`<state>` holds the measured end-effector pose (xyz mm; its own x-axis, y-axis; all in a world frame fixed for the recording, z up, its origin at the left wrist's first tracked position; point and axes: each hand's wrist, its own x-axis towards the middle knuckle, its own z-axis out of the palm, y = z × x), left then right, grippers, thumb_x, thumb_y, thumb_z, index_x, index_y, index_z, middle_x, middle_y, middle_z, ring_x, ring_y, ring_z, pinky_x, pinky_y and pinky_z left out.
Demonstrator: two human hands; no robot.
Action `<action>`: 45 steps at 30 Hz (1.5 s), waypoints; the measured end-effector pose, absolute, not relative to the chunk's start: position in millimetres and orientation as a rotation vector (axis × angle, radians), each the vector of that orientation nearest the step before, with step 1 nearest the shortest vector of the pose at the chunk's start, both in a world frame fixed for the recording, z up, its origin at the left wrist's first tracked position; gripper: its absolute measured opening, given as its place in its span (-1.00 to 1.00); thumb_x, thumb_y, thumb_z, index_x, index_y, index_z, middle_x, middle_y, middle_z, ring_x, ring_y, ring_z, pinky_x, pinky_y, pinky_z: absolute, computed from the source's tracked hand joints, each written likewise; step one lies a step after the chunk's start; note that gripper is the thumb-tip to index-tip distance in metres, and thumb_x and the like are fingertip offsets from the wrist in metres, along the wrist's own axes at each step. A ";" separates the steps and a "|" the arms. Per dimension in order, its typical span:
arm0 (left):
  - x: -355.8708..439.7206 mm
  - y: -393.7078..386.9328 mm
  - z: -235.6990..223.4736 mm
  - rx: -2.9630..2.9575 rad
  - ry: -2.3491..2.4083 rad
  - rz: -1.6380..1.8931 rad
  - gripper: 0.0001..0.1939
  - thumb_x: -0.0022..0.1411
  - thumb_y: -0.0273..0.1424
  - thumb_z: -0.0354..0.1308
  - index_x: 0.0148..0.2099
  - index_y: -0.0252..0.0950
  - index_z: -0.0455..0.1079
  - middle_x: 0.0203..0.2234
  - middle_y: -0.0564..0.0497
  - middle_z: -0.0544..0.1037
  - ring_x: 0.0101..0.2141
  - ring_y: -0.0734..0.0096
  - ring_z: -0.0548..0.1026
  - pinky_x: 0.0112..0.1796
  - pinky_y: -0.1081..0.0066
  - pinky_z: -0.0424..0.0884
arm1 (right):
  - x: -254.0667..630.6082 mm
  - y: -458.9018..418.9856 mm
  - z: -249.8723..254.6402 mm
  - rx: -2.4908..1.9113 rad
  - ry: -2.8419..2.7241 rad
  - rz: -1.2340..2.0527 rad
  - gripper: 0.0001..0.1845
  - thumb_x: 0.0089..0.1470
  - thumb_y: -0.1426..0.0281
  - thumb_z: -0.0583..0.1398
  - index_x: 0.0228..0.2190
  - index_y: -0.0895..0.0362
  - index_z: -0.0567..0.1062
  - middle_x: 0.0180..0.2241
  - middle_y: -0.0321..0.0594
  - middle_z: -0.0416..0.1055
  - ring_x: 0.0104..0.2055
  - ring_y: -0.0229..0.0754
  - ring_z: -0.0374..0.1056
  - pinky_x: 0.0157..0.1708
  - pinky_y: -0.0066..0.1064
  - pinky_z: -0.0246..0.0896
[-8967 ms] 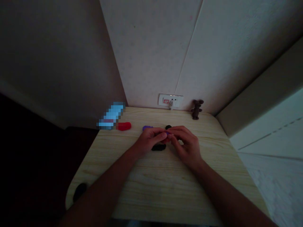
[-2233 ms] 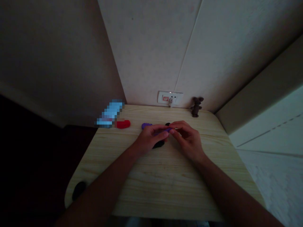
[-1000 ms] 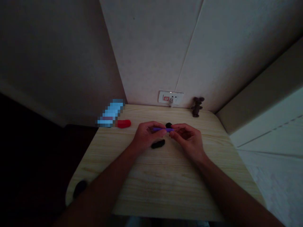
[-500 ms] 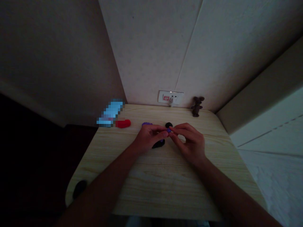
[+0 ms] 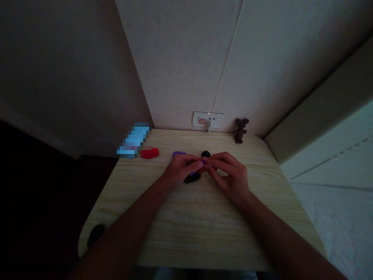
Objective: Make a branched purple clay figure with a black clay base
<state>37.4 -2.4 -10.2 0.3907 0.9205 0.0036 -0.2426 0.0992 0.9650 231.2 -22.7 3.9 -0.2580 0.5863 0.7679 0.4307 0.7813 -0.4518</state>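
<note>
My left hand (image 5: 181,169) and my right hand (image 5: 230,174) meet above the middle of the table, fingertips pinched together. Between them is a small purple lump (image 5: 204,162), mostly covered by the fingers; it looks soft, like modelling clay. Beneath my left hand lies a black piece (image 5: 192,178) with a bit of purple on it. A larger purple lump (image 5: 178,154) shows just behind the left knuckles, partly hidden. Just beyond the fingertips sits a round black lump (image 5: 206,154).
On the wooden table (image 5: 186,225) lie a red piece (image 5: 150,153) and a blurred-out bright screen (image 5: 134,140) at the back left. A brown animal-shaped figure (image 5: 239,131) stands at the back right. A dark oval object (image 5: 96,235) is at the near left corner. A wall socket (image 5: 207,120) holds a plug.
My fingertips have closed in further over the small purple lump, so less of it shows. The whole view has shifted slightly; the other things on the table stay put.
</note>
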 end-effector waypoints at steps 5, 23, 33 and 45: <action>37.2 -1.1 -13.8 1.102 0.762 1.007 -0.61 0.07 -0.08 0.51 -0.26 -0.33 0.69 -0.41 -0.06 0.69 -0.39 0.38 0.60 -0.27 0.40 0.49 | 231.7 -22.4 3.1 -0.732 -1.950 0.201 -0.67 0.24 0.53 0.29 0.01 0.05 0.66 -0.19 -0.08 0.58 -0.22 -0.13 0.54 -0.28 -0.30 0.56; 36.8 -0.1 -13.9 1.109 0.807 1.053 -0.60 0.12 -0.06 0.46 -0.33 -0.35 0.64 -0.48 -0.02 0.61 -0.43 0.42 0.51 -0.33 0.41 0.42 | 227.8 -26.0 2.9 -0.746 -1.961 0.284 -0.53 0.26 0.50 0.24 0.18 0.06 0.53 -0.12 -0.06 0.55 -0.34 -0.20 0.46 -0.32 -0.29 0.52; 36.9 -1.4 -8.2 1.167 0.823 1.007 -0.62 0.11 -0.09 0.48 -0.31 -0.35 0.65 -0.50 -0.01 0.62 -0.46 0.46 0.50 -0.36 0.45 0.39 | 229.9 -25.9 5.7 -0.744 -1.951 0.429 -0.56 0.22 0.49 0.21 0.11 0.06 0.55 -0.19 -0.11 0.54 -0.32 -0.14 0.46 -0.25 -0.22 0.51; 39.7 0.2 -10.1 0.915 0.742 1.116 -0.57 0.04 -0.05 0.52 -0.31 -0.33 0.62 -0.47 -0.02 0.62 -0.46 0.45 0.53 -0.37 0.46 0.47 | 225.6 -28.3 -1.0 -0.809 -2.064 0.236 -0.35 0.29 0.47 0.21 0.37 0.02 0.32 0.11 0.05 0.46 -0.23 -0.15 0.52 -0.24 -0.27 0.60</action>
<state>39.7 0.2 -10.1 0.2828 0.9579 -0.0490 -0.4156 0.1684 0.8938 225.6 -28.3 -1.0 -0.3997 0.6256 0.6700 0.4581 0.7694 -0.4451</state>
